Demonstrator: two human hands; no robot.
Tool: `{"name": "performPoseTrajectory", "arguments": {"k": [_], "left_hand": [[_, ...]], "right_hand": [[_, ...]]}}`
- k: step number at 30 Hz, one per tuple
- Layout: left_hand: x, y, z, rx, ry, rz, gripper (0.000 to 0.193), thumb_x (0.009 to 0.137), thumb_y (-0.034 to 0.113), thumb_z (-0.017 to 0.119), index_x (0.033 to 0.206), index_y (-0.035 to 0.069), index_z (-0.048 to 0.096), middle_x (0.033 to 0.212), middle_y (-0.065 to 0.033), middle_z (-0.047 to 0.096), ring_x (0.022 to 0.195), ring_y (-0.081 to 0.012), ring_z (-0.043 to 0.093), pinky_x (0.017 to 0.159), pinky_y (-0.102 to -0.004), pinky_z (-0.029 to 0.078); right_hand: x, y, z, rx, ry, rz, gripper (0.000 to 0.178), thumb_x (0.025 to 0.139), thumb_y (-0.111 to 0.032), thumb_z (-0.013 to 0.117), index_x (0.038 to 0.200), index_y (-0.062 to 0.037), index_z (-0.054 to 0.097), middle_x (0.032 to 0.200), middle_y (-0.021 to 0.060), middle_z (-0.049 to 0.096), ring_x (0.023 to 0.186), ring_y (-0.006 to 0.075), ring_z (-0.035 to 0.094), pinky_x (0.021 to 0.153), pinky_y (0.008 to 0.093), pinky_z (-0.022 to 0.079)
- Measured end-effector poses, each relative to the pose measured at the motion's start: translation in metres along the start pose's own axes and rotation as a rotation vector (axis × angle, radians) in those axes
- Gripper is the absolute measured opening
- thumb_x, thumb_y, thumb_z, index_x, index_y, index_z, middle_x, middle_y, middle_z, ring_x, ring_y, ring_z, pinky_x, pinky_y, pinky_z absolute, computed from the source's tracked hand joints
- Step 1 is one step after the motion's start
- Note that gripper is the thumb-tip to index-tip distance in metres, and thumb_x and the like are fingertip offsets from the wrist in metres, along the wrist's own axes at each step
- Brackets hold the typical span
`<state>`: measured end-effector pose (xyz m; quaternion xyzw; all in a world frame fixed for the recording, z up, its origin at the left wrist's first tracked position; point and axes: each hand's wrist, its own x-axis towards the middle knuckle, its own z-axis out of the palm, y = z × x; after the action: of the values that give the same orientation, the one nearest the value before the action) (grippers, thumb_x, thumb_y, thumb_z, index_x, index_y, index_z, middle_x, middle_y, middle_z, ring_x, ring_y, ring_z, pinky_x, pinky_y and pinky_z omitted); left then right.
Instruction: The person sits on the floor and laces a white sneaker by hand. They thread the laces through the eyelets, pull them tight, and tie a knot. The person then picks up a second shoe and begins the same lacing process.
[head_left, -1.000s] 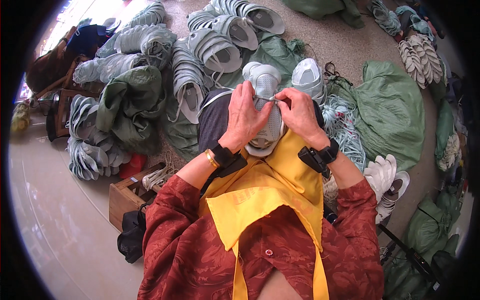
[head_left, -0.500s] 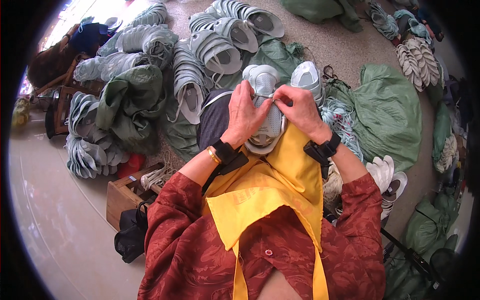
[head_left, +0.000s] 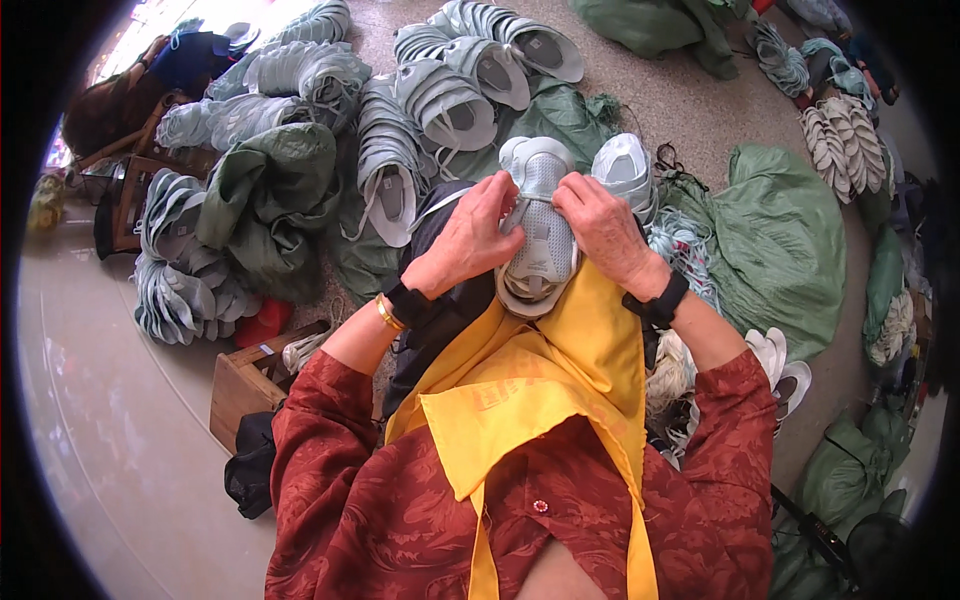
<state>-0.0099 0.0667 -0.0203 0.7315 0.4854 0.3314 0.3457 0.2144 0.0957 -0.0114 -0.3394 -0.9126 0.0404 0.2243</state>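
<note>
On the lap, the shoe [head_left: 546, 235] looks light and soft-meshed, likely best held by its firmer sole edges; the right hand [head_left: 605, 225] seems to pinch the lace [head_left: 537, 197]; whether the left hand [head_left: 470, 238] pinches, I cannot tell.

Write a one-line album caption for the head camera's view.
Left hand and right hand flank a pale shoe before a yellow apron, with stacked shoe uppers beyond.

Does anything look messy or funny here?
Yes: the pale blue laces right of the shoe lie in a loose tangle beside the green sack, while the shoe uppers farther left sit in neat rows.
</note>
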Motion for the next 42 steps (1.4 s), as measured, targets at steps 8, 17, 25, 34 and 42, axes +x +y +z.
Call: {"name": "performPoseTrajectory", "arguments": {"k": [8,17,25,34,42], "left_hand": [[-0.004,-0.007,0.019,0.172,0.121,-0.024,0.035,0.080,0.000,0.062,0.113,-0.002,0.049,0.100,-0.0241,0.056,0.098,-0.0447,0.056,0.085,-0.0524,0.047],[-0.003,-0.009,0.027,0.239,0.213,0.026,0.025,0.083,-0.003,0.060,0.106,-0.004,0.052,0.101,-0.0240,0.054,0.097,-0.0428,0.053,0.085,-0.0503,0.046],[-0.001,-0.001,0.024,0.380,0.089,0.031,0.030,0.076,-0.008,0.057,0.105,-0.007,0.052,0.103,-0.0242,0.055,0.098,-0.0414,0.052,0.085,-0.0494,0.044],[-0.001,-0.017,0.036,0.159,0.213,0.016,0.023,0.081,-0.006,0.055,0.103,-0.004,0.050,0.099,-0.0249,0.056,0.095,-0.0440,0.055,0.084,-0.0512,0.045],[0.000,-0.005,0.027,0.199,0.237,0.027,0.019,0.083,-0.002,0.059,0.100,0.000,0.050,0.091,-0.0210,0.056,0.090,-0.0419,0.058,0.076,-0.0504,0.048]], "right_hand": [[0.004,-0.032,-0.015,0.428,-0.011,0.111,0.013,0.091,0.004,0.065,0.098,-0.0008,0.055,0.092,0.0126,0.060,0.079,0.0280,0.066,0.068,0.0382,0.053],[0.021,-0.033,0.011,0.318,0.015,0.307,0.009,0.091,-0.008,0.070,0.095,-0.0004,0.068,0.089,0.0179,0.066,0.084,0.0385,0.068,0.071,0.0463,0.055],[0.025,-0.039,0.019,0.158,-0.101,0.344,0.010,0.092,-0.010,0.069,0.094,-0.0001,0.070,0.090,0.0186,0.067,0.086,0.0390,0.069,0.074,0.0470,0.056],[0.024,-0.038,0.023,0.252,-0.009,0.341,0.008,0.092,-0.009,0.067,0.093,-0.0007,0.067,0.092,0.0190,0.067,0.087,0.0403,0.067,0.075,0.0476,0.055],[0.020,-0.039,0.020,0.242,0.014,0.325,0.005,0.092,-0.004,0.062,0.094,0.0004,0.060,0.089,0.0195,0.065,0.085,0.0419,0.066,0.073,0.0491,0.053]]}}
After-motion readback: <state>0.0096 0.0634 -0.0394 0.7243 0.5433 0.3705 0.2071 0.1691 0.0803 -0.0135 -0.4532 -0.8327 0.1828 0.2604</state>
